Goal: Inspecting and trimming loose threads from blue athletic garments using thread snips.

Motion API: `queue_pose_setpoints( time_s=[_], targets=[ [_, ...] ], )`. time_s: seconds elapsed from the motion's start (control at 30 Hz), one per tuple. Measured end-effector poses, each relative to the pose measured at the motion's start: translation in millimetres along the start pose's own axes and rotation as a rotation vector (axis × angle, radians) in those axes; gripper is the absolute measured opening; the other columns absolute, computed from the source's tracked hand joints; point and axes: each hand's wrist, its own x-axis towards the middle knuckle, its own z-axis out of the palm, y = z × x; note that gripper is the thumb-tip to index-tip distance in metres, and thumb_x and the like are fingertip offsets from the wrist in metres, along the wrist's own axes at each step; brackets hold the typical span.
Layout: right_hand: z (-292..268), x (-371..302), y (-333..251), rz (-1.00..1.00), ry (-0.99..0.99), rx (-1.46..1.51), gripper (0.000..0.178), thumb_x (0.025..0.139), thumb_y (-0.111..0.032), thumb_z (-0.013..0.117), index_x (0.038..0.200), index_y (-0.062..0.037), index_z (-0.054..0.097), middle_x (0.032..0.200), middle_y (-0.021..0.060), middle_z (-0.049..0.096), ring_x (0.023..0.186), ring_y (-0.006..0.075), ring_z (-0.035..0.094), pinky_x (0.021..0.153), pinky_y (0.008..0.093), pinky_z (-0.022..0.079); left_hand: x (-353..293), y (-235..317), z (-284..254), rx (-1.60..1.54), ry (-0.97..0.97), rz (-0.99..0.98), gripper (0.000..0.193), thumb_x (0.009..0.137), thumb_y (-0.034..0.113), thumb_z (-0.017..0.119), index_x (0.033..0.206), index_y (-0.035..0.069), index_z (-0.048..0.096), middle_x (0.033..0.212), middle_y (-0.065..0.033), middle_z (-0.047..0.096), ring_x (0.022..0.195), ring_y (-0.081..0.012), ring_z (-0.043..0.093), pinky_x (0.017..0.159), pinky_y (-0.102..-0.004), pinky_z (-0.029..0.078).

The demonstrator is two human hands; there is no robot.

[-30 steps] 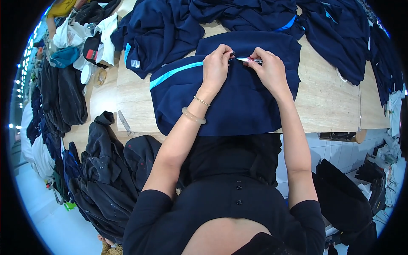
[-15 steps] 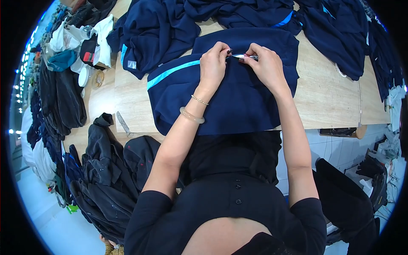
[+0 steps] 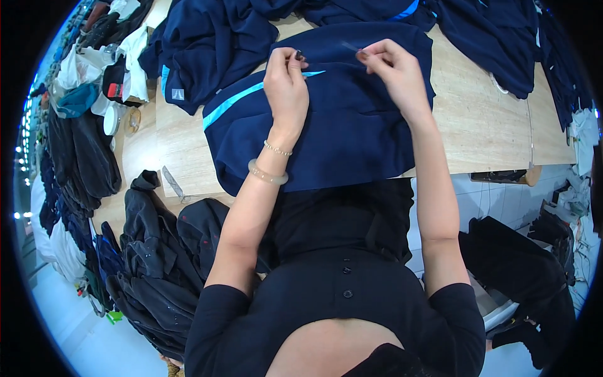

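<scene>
A dark navy garment (image 3: 352,141) with a light blue stripe (image 3: 235,102) lies spread on the table in front of me. My left hand (image 3: 287,85) is raised over its stripe, thumb and fingers pinched together; what they hold, if anything, is too small to make out. To the right, my right hand (image 3: 392,69) is closed round a thin pointed metal tool (image 3: 350,46), whose tip sticks out to the left above the cloth. Most of that tool is hidden by the fingers. The two hands are apart.
More navy garments (image 3: 207,47) are heaped along the far side of the wooden table (image 3: 483,138). At left lie a cutting tool (image 3: 172,182), a roll of tape (image 3: 132,119) and dark grey clothes (image 3: 151,251). A black-covered seat (image 3: 515,257) stands at lower right.
My hands have separated: the left moved left and up, the right rose slightly with the tool. They were close together at the garment's seam before. The view has shifted a little.
</scene>
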Motion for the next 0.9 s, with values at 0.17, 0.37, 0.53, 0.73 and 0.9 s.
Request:
queue_pose_setpoints(
  time_s=[0.17, 0.37, 0.53, 0.73, 0.9],
  targets=[
    [-15.3, -30.7, 10.6, 0.400, -0.181, 0.600, 0.019, 0.096, -0.022, 0.058, 0.102, -0.0047, 0.060, 0.082, 0.0037, 0.063, 0.075, 0.0128, 0.064, 0.071, 0.0230, 0.053, -52.0, 13.8, -0.2, 0.024, -0.505, 0.172, 0.009, 0.088, 0.000, 0.060, 0.096, 0.000, 0.057, 0.081, -0.0102, 0.059, 0.069, -0.0230, 0.063, 0.065, -0.0315, 0.051],
    [-25.1, -26.6, 61.0, 0.293, -0.007, 0.671, 0.014, 0.099, -0.017, 0.052, 0.103, -0.0038, 0.056, 0.085, 0.0070, 0.062, 0.088, 0.0192, 0.066, 0.088, 0.0337, 0.055, -70.1, 5.2, 8.6, 0.212, -0.585, 0.179, 0.035, 0.078, -0.003, 0.069, 0.110, 0.006, 0.060, 0.104, -0.0076, 0.054, 0.080, -0.0217, 0.060, 0.074, -0.0312, 0.051],
    [-24.9, -28.4, 62.1, 0.256, -0.020, 0.678, 0.012, 0.099, -0.016, 0.051, 0.103, -0.0052, 0.056, 0.085, 0.0066, 0.061, 0.089, 0.0194, 0.066, 0.089, 0.0347, 0.054, -65.0, 6.8, 5.8, 0.172, -0.626, 0.077, 0.031, 0.078, -0.004, 0.069, 0.108, 0.005, 0.064, 0.104, -0.0068, 0.057, 0.078, -0.0198, 0.061, 0.074, -0.0300, 0.051],
    [-25.5, -28.2, 61.9, 0.255, -0.028, 0.688, 0.012, 0.099, -0.016, 0.051, 0.102, -0.0057, 0.056, 0.084, 0.0060, 0.062, 0.088, 0.0188, 0.066, 0.089, 0.0354, 0.055, -67.9, -10.1, 15.3, 0.128, -0.417, 0.114, 0.013, 0.082, 0.001, 0.068, 0.095, 0.004, 0.069, 0.093, -0.0067, 0.061, 0.073, -0.0182, 0.064, 0.068, -0.0273, 0.052],
    [-26.5, -28.6, 65.0, 0.255, -0.023, 0.684, 0.013, 0.099, -0.017, 0.051, 0.101, -0.0053, 0.056, 0.084, 0.0057, 0.061, 0.087, 0.0184, 0.066, 0.089, 0.0348, 0.055, -71.3, 0.2, 15.8, 0.294, -0.450, 0.180, 0.011, 0.080, 0.006, 0.071, 0.091, 0.006, 0.070, 0.093, -0.0036, 0.061, 0.074, -0.0187, 0.064, 0.066, -0.0285, 0.051]
  ],
)
